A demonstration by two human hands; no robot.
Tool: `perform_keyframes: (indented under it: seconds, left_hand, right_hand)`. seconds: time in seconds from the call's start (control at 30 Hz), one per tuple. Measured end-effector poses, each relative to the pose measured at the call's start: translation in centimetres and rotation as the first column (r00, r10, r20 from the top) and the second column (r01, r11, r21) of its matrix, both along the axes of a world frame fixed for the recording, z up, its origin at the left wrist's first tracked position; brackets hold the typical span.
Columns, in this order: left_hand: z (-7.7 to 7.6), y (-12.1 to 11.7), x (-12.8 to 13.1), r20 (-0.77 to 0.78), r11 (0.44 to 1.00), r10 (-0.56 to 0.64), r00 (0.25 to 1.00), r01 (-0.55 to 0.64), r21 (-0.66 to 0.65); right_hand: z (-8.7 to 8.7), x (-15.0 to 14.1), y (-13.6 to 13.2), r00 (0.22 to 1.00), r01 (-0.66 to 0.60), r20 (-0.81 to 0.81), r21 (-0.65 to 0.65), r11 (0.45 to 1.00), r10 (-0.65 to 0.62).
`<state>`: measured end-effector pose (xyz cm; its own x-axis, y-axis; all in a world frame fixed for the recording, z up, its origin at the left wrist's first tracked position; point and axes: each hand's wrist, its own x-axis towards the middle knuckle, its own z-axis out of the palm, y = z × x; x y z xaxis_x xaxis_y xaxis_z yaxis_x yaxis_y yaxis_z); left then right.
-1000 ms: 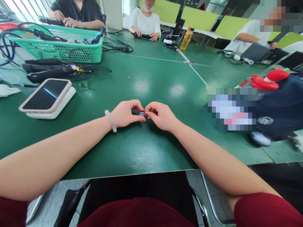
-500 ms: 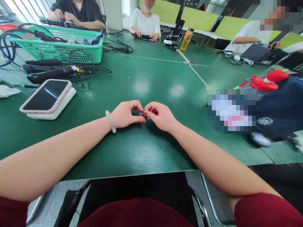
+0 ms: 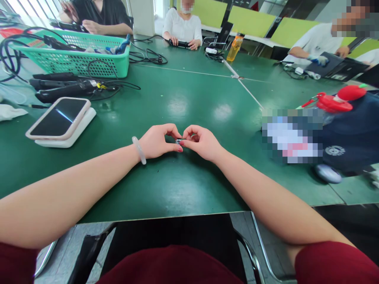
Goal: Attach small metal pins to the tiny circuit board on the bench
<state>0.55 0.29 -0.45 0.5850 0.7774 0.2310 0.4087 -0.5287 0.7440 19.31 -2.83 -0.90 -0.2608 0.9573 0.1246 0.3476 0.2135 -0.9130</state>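
Note:
A small silvery-and-dark metal piece [image 3: 178, 141] is between my fingertips, just over the green table [image 3: 166, 177]; it is too small to name its kind. My left hand [image 3: 158, 141], with a pale bangle [image 3: 139, 150] on the wrist, pinches the piece between thumb and index finger. From the other side my right hand [image 3: 203, 142] has its thumb and fingers pressed together at the same piece. Whether a separate bit sits in the right fingertips is hidden.
To the left lie a phone [image 3: 59, 118] on a white box, several black hair-straightener-like tools [image 3: 66, 88] and a green basket [image 3: 118, 65] with cables. On the right are a dark bag [image 3: 352, 134] and a computer mouse [image 3: 328, 173]. Co-workers sit across, beyond an orange bottle [image 3: 235, 47].
My right thumb and fingers have shifted slightly against the small piece; my left hand keeps its pinch. Across the table, the co-worker at left has raised a hand.

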Motion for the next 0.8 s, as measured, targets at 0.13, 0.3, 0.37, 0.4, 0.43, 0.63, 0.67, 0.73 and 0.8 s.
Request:
perform_keyframes:
  seconds: [0.13,0.3,0.37,0.4,0.43,0.63,0.67,0.73,0.8]
  left_hand:
    - [0.0,0.0,-0.1,0.005,1.000,-0.003,1.000,0.003,0.006]
    - [0.2,-0.1,-0.1,-0.039,0.999,-0.016,0.999,0.017,0.031]
    - [0.3,-0.1,-0.1,-0.035,0.999,-0.012,0.999,0.014,0.035]
    - [0.2,-0.1,-0.1,-0.023,0.999,-0.002,1.000,0.002,0.033]
    - [0.2,0.0,-0.1,-0.005,1.000,0.016,1.000,-0.015,0.027]
    - [-0.1,0.7,-0.1,0.127,0.988,0.146,0.981,-0.139,-0.066]
    - [-0.2,0.8,-0.2,0.143,0.985,0.163,0.976,-0.153,-0.078]
    - [-0.2,1.0,-0.2,0.165,0.981,0.186,0.969,-0.174,-0.086]
    - [-0.3,1.0,-0.2,0.166,0.980,0.192,0.967,-0.181,-0.077]
  right_hand:
    - [-0.1,0.1,0.2,0.999,-0.020,-0.041,-0.045,0.999,0.018]
    - [-0.1,0.0,0.1,1.000,-0.005,0.025,-0.021,1.000,0.006]
    - [-0.1,-0.1,0.0,0.999,0.000,0.034,0.000,1.000,0.000]
    - [-0.1,-0.1,0.0,0.999,0.009,0.033,0.017,1.000,-0.010]
    - [-0.1,0.0,0.0,0.999,0.028,0.040,0.041,0.999,-0.030]
    - [-0.1,0.2,0.1,0.925,0.069,0.343,0.269,0.961,-0.163]
    - [-0.2,0.2,0.0,0.903,0.023,0.404,0.292,0.956,-0.145]
    - [-0.6,0.0,0.0,0.852,-0.073,0.510,0.334,0.940,-0.115]
    - [-0.9,-0.1,-0.1,0.801,-0.145,0.588,0.375,0.916,-0.114]
